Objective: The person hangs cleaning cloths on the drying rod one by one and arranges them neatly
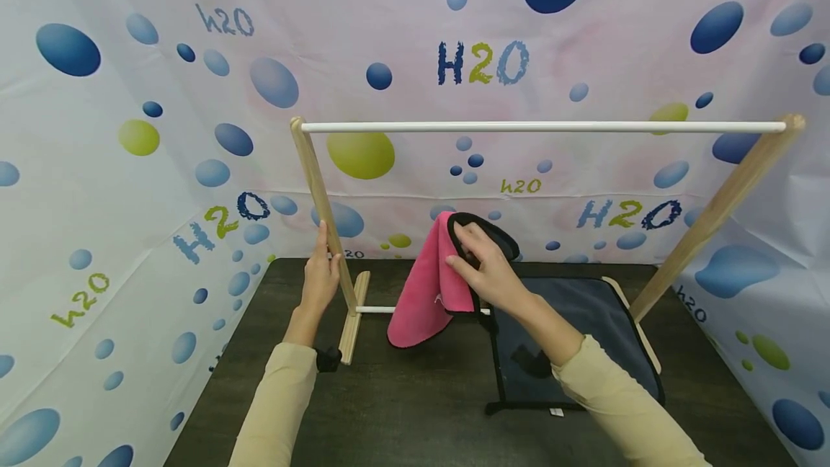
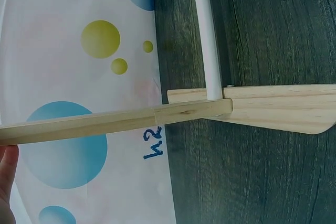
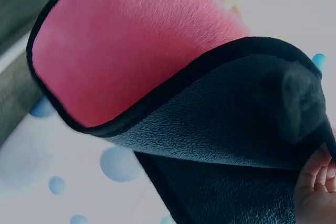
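Backdrop (image 1: 415, 27): “H2O” (image 1: 483, 63), “h2O” (image 1: 225, 20); dark cloth (image 1: 603, 316) tag (image 1: 556, 412) illegible.

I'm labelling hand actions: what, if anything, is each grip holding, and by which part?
The right grip holds the pink cloth by its dark-trimmed upper edge. The left grip touches the wooden post; whether it holds it cannot be told.

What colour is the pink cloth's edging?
The edging is black, clearest in the right wrist view.

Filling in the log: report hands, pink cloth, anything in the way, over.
Left hand touching wooden upright. Right hand holding pink cloth, not over the white top rail. Nothing hanging on rail; dark mat on table, right side.
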`<state>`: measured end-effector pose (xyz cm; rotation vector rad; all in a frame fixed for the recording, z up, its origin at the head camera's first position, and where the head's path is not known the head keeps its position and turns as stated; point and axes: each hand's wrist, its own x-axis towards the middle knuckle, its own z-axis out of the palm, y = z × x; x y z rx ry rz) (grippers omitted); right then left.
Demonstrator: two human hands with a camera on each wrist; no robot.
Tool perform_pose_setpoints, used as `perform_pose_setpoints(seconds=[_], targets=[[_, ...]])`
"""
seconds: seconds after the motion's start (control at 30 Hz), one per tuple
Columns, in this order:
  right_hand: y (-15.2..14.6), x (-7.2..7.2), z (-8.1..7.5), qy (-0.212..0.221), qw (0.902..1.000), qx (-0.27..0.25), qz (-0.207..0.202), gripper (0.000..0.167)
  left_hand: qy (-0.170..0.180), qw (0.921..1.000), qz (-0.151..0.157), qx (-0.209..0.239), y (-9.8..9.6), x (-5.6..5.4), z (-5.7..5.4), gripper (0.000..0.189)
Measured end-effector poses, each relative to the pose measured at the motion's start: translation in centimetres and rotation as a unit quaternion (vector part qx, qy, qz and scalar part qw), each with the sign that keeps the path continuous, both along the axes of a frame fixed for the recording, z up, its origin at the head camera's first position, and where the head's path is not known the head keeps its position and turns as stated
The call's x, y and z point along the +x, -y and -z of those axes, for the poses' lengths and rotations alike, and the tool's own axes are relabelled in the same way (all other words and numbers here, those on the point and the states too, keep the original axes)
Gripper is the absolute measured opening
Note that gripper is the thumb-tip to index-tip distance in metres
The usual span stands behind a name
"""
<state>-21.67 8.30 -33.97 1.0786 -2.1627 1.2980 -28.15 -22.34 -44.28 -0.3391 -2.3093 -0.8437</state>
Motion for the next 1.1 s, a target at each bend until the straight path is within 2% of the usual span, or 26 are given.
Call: perform_pose_setpoints(seconds=[0.2,0.4,0.67,0.83,1.1], targets=[[-0.2,-0.7,-1.2,-0.074,0.9965,0.008,0.036,0.039,0.000,1.0000,0.000,-0.002,-0.1,0.1,0.0,0.078],[-0.1,-1.3,-2.7,-0.151,0.9862,0.007,0.069,0.033,0.003,1.0000,-0.003,-0.003,-0.2,0.0,-0.1,0.079],[-0.2,-2.8,-4.5,-0.251,0.9638,0.007,0.089,0.035,-0.021,0.9997,0.002,-0.012,-0.1,-0.1,0.1,0.083],[-0.6,-3.3,-5.9,-0.285,0.9506,0.036,0.117,0.033,-0.028,0.9995,0.007,-0.013,-0.2,-0.1,0.1,0.085],[-1.3,-4.5,-8.5,-0.335,0.9224,0.086,0.171,0.029,-0.033,0.9994,0.005,-0.012,-0.2,0.1,0.1,0.086]])
